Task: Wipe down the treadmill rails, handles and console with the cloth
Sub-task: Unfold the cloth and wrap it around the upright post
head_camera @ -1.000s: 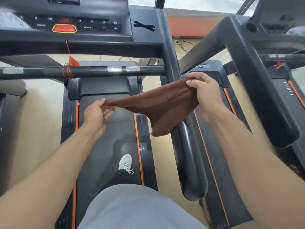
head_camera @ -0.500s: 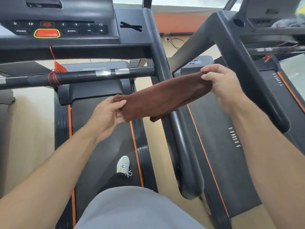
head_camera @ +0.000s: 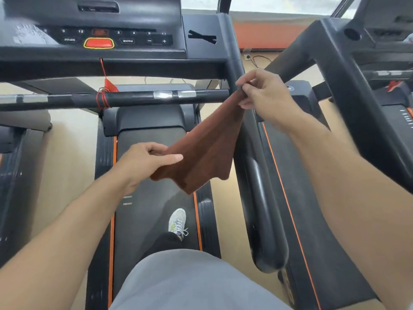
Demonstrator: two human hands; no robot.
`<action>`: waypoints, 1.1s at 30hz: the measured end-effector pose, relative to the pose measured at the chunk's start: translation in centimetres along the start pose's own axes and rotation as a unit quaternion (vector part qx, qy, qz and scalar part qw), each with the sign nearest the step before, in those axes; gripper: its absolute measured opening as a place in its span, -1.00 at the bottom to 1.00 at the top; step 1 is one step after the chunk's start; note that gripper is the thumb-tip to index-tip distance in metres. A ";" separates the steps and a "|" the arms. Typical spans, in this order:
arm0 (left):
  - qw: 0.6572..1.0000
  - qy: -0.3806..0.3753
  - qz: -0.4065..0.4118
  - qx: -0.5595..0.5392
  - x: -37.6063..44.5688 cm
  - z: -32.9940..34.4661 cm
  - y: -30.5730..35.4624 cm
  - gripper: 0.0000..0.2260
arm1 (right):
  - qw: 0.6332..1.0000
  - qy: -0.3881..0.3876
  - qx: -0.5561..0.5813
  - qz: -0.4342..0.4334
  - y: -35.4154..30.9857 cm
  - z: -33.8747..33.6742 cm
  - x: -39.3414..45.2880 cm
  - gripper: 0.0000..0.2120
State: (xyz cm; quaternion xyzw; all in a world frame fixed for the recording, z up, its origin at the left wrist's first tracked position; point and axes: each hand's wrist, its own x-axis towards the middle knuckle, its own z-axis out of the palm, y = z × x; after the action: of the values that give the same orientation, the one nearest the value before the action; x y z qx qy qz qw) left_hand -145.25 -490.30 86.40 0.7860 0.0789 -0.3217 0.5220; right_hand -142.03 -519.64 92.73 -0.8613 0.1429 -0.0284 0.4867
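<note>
The brown cloth (head_camera: 202, 153) is stretched in mid-frame, pinched by the left hand (head_camera: 143, 163) and the right hand (head_camera: 263, 95). The side rail (head_camera: 257, 175) passes behind it, below the crossbar (head_camera: 138, 98) and console (head_camera: 93, 34) at upper left.

White sneaker (head_camera: 177, 221), laced, toe pointing forward, on the running belt. Grey shorts (head_camera: 190, 283) at the bottom edge. Tan floor (head_camera: 69, 157) between the machines. Neighbouring treadmill (head_camera: 335, 220) to the right, black with orange stripe. Cable (head_camera: 260, 59) on the floor by the far orange wall (head_camera: 268, 33).
</note>
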 end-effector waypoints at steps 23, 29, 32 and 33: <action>0.996 -0.072 0.021 0.039 1.3 15.4 1.3 -0.79 | 0.982 -0.022 -0.060 0.175 13.9 -1.3 -13.5 -0.53; 0.979 -0.027 0.143 0.141 6.2 15.9 -1.4 -0.54 | 0.974 0.088 0.018 0.207 15.0 -0.2 -12.9 -0.68; 0.960 -0.012 0.172 0.219 8.0 15.5 -1.2 -0.78 | 0.973 0.098 0.018 0.209 14.7 -0.2 -12.3 -0.82; 0.960 0.011 0.171 0.221 8.7 15.1 -1.0 -0.82 | 0.973 0.106 0.016 0.204 14.6 -0.2 -12.3 -0.85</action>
State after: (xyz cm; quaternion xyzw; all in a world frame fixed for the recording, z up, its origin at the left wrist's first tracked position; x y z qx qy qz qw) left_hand -145.31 -504.90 76.80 0.8871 -0.1239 -0.2280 0.3817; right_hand -157.01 -523.57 81.61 -0.7983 0.3660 -0.0215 0.4778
